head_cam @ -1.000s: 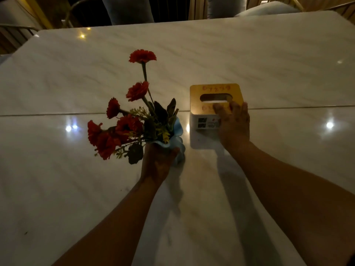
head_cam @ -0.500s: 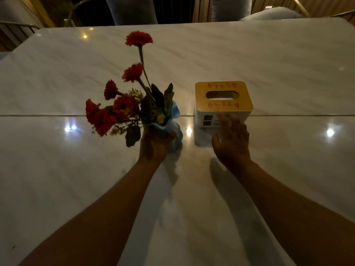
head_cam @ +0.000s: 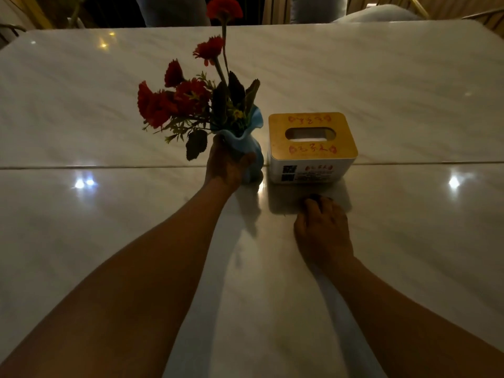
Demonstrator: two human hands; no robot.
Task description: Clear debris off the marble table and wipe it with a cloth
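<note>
Although dimly lit, gave enough from the head view to judge progress: early, by the look of things. Found no cloth anywhere in sight, so judged the wiping not yet begun. Spotted no obvious debris across the marble table (head_cam: 381, 77), only lamp glare on the polish. Gripped in the left hand (head_cam: 229, 165), fingers wrapped round its neck: a blue vase (head_cam: 256, 156) of red flowers (head_cam: 174, 102), upright by the table's middle seam. Noted a tissue box (head_cam: 311, 151) with a wooden lid just right of the vase. Rested the right hand (head_cam: 323, 233) on the marble just short of that box, not touching it, fingers bent under. Made out a dark speck (head_cam: 317, 197) at the fingertips, possibly a crumb. Could not tell whether pinching anything. Had the two hands apart, with bare marble between and beneath them.
</note>
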